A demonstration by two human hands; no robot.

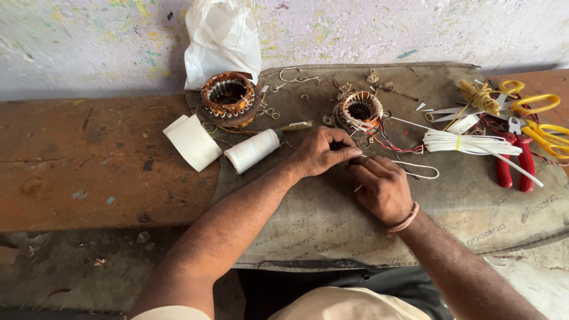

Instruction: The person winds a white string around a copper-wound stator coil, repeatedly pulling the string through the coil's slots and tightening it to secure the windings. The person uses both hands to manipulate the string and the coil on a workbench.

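My left hand and my right hand meet over a grey mat, fingertips pinched together on a thin wire or thread that is too fine to make out. Just beyond them sits a small motor stator with copper windings and red, black and white leads. A white spool of thread lies left of my left hand. A white sleeve loop lies by my right hand.
A second copper-wound stator and a white plastic bag stand at the back left. White folded paper, a bundle of white sleeves, red pliers and yellow scissors lie around. The mat rests on a worn wooden bench.
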